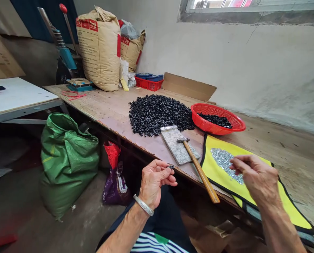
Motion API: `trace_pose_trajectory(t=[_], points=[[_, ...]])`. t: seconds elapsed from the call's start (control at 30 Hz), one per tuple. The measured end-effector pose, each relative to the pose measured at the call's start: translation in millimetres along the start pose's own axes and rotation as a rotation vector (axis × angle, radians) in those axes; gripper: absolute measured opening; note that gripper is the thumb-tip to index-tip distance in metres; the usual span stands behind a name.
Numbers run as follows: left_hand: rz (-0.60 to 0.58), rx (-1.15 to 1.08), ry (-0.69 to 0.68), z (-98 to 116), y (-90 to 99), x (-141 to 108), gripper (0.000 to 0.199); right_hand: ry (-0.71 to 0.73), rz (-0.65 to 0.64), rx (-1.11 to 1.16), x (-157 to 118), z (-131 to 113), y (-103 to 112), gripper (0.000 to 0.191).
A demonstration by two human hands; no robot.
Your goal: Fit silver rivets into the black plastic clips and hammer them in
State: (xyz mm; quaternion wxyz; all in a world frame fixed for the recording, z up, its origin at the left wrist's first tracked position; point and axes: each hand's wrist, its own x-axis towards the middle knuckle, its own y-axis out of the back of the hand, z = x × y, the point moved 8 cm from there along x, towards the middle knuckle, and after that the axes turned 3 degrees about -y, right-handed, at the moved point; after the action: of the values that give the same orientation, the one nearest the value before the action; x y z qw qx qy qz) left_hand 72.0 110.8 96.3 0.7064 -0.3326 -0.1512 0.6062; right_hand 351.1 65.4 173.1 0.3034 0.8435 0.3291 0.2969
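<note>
My left hand [157, 179], with a silver bangle at its wrist, pinches a small black plastic part [171, 166] just off the table's front edge. Over the yellow cloth with black trim [251, 186], my right hand [255, 172] has thumb and fingers pressed together; anything between them is too small to make out. Beneath those fingers lies a spread of small shiny metal pieces [222, 161]. A hammer [199, 165] rests its head on a grey stone slab [172, 144], its wooden handle jutting past the edge. Behind the slab is a large heap of black parts [159, 114].
A red plastic basket [236, 121] holds more black parts. Paper sacks [100, 52], a blue hand press [67, 58] and a smaller red basket [148, 83] stand at the back. On the floor at left are a green sack [67, 165] and a purple bag [116, 186].
</note>
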Motion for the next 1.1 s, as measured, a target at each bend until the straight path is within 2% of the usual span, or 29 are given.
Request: trace_pose_trajectory(t=[0.03, 0.13, 0.2, 0.33, 0.5, 0.63, 0.83, 1.1], points=[[0.001, 0.008, -0.008, -0.1, -0.5, -0.9, 0.023, 0.028, -0.079, 0.096, -15.5, -16.1, -10.1, 0.019], [0.002, 0.032, -0.018, -0.8, -0.9, -4.2, 0.022, 0.035, -0.464, 0.64, -67.6, -64.2, -56.4, 0.018], [0.011, 0.039, -0.024, 0.1, 0.9, -6.3, 0.022, 0.012, -0.553, 0.826, -91.6, -84.0, -78.5, 0.012], [0.037, 0.041, -0.032, 2.5, 6.9, -8.3, 0.024, -0.062, -0.519, 0.968, -104.4, -90.8, -106.8, 0.007], [0.058, 0.037, -0.048, 3.4, 11.4, -6.4, 0.022, -0.158, -0.548, 0.999, -104.0, -88.1, -125.9, 0.009], [0.081, 0.046, -0.041, 1.2, 15.7, -4.3, 0.021, -0.199, -0.554, 0.942, -106.0, -86.8, -132.0, 0.013], [0.089, 0.066, -0.048, -0.2, 20.0, -4.5, 0.019, -0.274, -0.572, 0.98, -108.8, -81.6, -138.7, 0.017], [0.1, 0.111, -0.076, -0.9, 24.4, -4.5, 0.017, -0.323, -0.684, 0.989, -109.3, -84.1, -148.0, 0.014]])
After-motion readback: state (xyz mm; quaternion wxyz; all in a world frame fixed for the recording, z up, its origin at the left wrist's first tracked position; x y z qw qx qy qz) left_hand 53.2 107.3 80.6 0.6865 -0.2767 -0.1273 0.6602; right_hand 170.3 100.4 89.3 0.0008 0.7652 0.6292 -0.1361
